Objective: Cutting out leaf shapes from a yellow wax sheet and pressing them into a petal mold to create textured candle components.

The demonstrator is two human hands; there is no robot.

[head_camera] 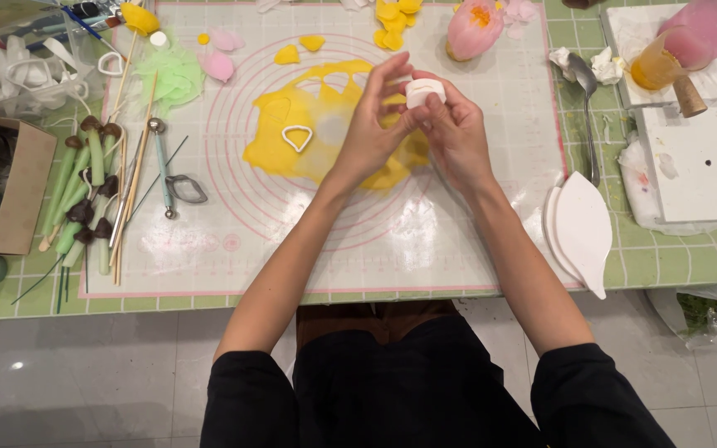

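My right hand point(456, 133) holds a small white round cutter point(423, 90) above the mat. The fingers of my left hand point(375, 124) pinch at the same cutter from the left. Below both hands lies a rolled-out yellow paste sheet point(292, 141) with petal-shaped holes cut out of it. A white teardrop cutter point(297, 137) rests on that sheet. Cut yellow petals point(287, 56) lie farther back on the white silicone mat point(425, 241).
Green stems with brown tips point(85, 191), sticks and a metal tool point(162, 166) lie at the left. A pink paste flower point(475, 27), a spoon point(587, 91), white leaf-shaped formers point(582, 228), white foam blocks point(699, 162) and a cardboard box point(18, 187) surround the mat.
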